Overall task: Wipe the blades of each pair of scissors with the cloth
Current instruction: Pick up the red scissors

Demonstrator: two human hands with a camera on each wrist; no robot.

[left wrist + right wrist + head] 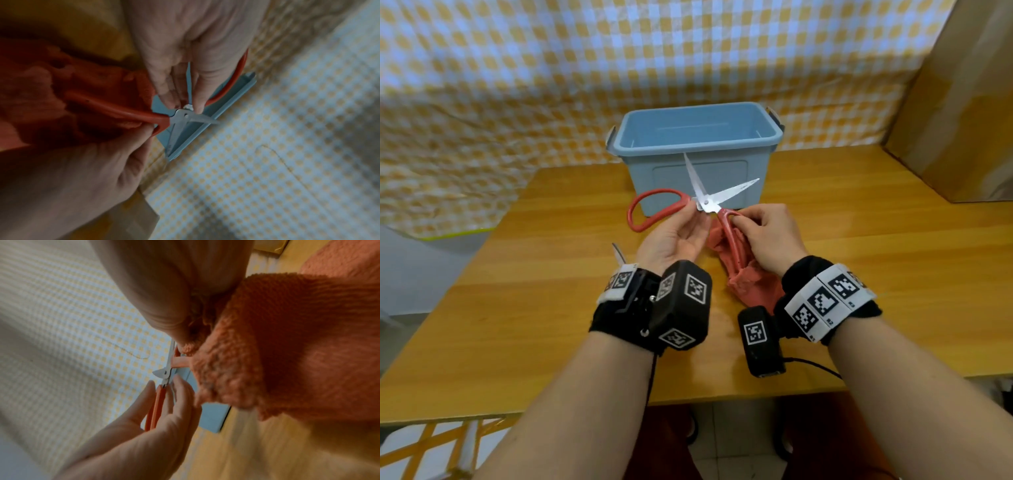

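- Wrist trackers (pixel 681 305) sit closest to my head view, black bands with marker squares on both forearms; nothing to do with the task, just noting.
- Left hand (pixel 674 233): palm up, thumb and fingertips pinching the scissors (pixel 709 202) right at the pivot, other fingers loose. I read this as a steadying grip, close to the screw so the tool won't swing.
- Right hand (pixel 767 236): fingers curled round the near red handle loop, with the cloth (pixel 743 281) bunched under the palm. Holding both at once, probably so the cloth is ready to slide up onto the steel.
- Scissors are lifted off the worktop (pixel 551 274), between the hands, blades spread wide in a V pointing away from me. Open like that, I'd say, so each blade can be wiped on its own, inner faces included.
- Far handle loop sticks out left of the left hand, free, nobody gripping it.
- Cloth: fluffy, coral-red, hangs from the right hand down to the worktop. Right wrist view shows it crowding up near the handle, not yet on the blades as far as I can tell.
- Blue bin (pixel 698 150) stands just behind the blade tips, open top; inside looks bare from here. Likely the drop-off or source for the pairs, my guess only.
- Other pairs of scissors: none visible.
- Checked fabric (pixel 517 68) hangs behind, brown board (pixel 962 120) at right.
- Risk: tips are bare and open, fingers close to the pivot.
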